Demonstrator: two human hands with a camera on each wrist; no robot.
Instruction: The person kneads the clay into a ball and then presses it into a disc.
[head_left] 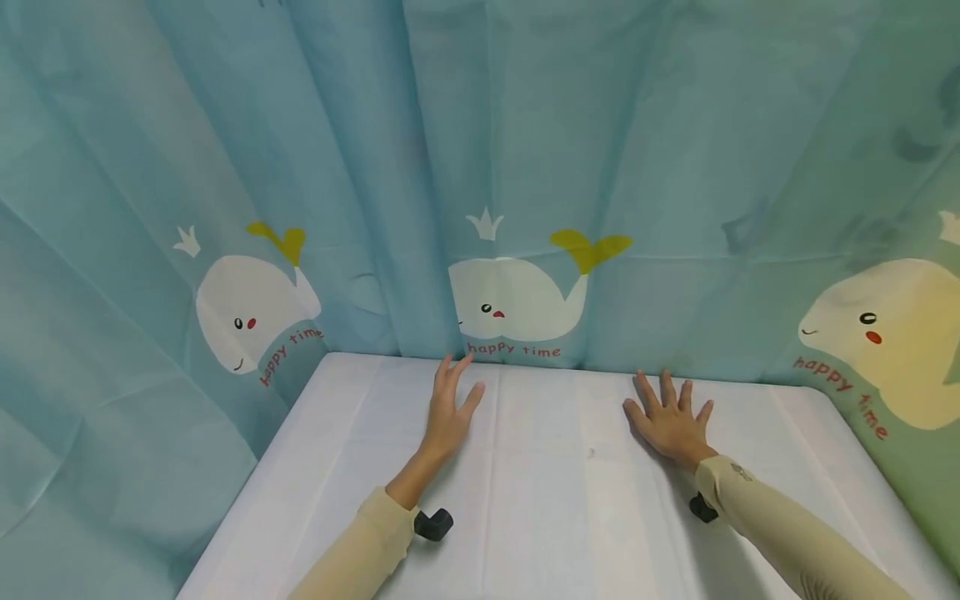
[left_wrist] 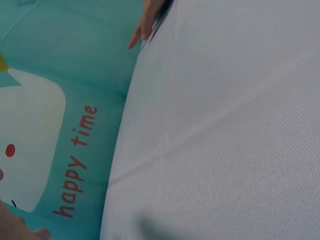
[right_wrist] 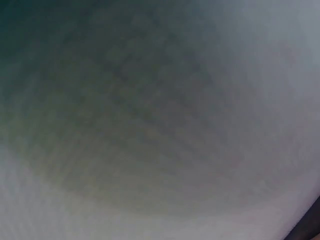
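My left hand point(head_left: 448, 417) is near the far edge of the white table point(head_left: 540, 467), thumb apart and fingers extended toward the curtain. Nothing is in its grasp. In the left wrist view, part of the left hand point(left_wrist: 17, 227) shows at the lower left corner, and the right hand point(left_wrist: 147, 22) appears at the top. Farther right, my right hand point(head_left: 670, 427) lies palm down with its fingers spread, also by the far edge, holding nothing. The right wrist view is a dark blur of a close pale surface, with no hand that I can make out.
A blue-green curtain point(head_left: 525, 150) printed with white whales and "happy time" hangs right behind the table and along its sides. Black wrist devices point(head_left: 433, 525) stick out under both beige sleeves point(head_left: 360, 546). Creases run across the white table surface.
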